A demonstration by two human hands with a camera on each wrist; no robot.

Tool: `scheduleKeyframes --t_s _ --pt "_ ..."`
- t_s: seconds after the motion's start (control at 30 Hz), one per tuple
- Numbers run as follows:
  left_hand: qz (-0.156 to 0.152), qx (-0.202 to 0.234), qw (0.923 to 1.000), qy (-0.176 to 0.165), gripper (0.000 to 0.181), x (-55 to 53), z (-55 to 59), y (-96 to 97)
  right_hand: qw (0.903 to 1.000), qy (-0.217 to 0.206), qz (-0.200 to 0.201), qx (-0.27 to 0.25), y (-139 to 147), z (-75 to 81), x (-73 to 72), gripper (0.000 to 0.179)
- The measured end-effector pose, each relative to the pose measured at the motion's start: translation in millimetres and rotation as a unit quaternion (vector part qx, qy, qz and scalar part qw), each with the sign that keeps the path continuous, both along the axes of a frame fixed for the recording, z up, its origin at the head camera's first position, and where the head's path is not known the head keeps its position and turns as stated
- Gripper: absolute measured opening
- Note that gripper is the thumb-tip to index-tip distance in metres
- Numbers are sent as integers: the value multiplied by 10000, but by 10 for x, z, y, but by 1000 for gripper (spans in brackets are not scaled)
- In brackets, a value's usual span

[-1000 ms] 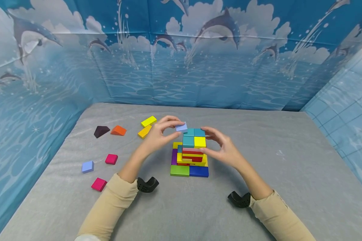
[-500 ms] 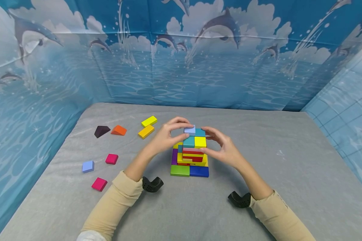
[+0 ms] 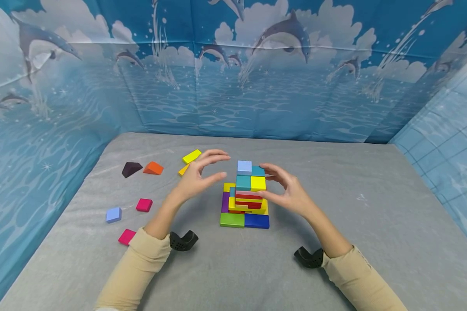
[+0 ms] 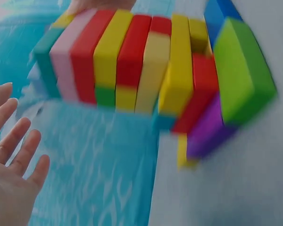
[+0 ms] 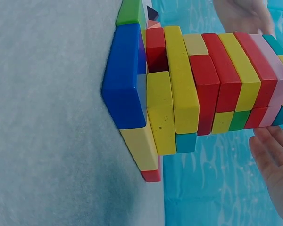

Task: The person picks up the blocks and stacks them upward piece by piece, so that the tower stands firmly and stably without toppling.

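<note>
A tower of coloured wooden blocks [image 3: 243,183] stands on the grey cloth, with a green block [image 3: 231,220] and a dark blue block [image 3: 257,221] at its front base. On its top left sits a light blue block [image 3: 244,167], beside a teal block [image 3: 258,171]. My left hand [image 3: 196,177] hovers left of the tower, fingers spread and holding nothing; in the left wrist view this hand [image 4: 14,165] is apart from the blocks. My right hand [image 3: 289,192] rests by the upper right side, its fingers [image 5: 273,150] against the blocks and thumb near the front.
Left on the cloth lie two yellow blocks [image 3: 192,156], one partly behind my left hand, an orange wedge [image 3: 153,168], a dark wedge [image 3: 131,169], a light blue block [image 3: 113,215] and two crimson blocks [image 3: 144,205]. A dolphin-print curtain [image 3: 233,99] borders the table.
My left hand carried the light blue block right onto the tower's top, let it go and drew back to the left. The right hand has stayed in place.
</note>
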State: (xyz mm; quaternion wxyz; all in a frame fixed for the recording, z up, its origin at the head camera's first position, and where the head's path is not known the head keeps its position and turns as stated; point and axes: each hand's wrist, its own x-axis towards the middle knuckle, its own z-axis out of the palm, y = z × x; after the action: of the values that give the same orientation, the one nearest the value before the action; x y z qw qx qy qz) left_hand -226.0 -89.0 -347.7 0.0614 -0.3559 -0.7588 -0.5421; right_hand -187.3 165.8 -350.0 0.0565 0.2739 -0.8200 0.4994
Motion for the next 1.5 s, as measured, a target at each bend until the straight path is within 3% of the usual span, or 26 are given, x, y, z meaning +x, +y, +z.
scheduleKeyframes --t_s 0.1,0.17,0.33,0.5,0.63,0.73,0.93,1.13,1.3,1.5 --pt "442 -222 9988 18 36 126 59 -257 10000 24 -11 -5 0 -3 5 59" --pt "743 -373 9965 68 38 165 19 -458 10000 34 -4 -25 1 -7 4 59" --pt "1451 -995 9842 225 38 142 -295 -1050 10000 34 16 -33 2 -14 -3 59" --pt "1557 -1914 9691 -76 41 161 -570 -1548 10000 18 0 -11 2 -16 -12 59" --pt "1464 -2429 9578 -463 41 219 -705 -1761 10000 29 -21 -5 8 -16 -8 59" --pt "1555 -2551 9535 -406 38 243 -793 -1852 10000 27 -16 -1 8 -14 -2 60" --pt "1779 -2491 9517 -223 33 239 -867 -1896 10000 41 -6 5 8 -11 2 59" --pt "1764 -2562 9499 -288 34 237 -822 -1821 10000 33 -16 23 11 -12 4 60" --pt "1609 -2171 9622 -346 34 194 -608 -1534 10000 52 -3 -3 14 -20 -1 60" --pt "1382 -1480 9793 -31 36 108 -250 -976 10000 45 25 -81 12 -27 -4 60"
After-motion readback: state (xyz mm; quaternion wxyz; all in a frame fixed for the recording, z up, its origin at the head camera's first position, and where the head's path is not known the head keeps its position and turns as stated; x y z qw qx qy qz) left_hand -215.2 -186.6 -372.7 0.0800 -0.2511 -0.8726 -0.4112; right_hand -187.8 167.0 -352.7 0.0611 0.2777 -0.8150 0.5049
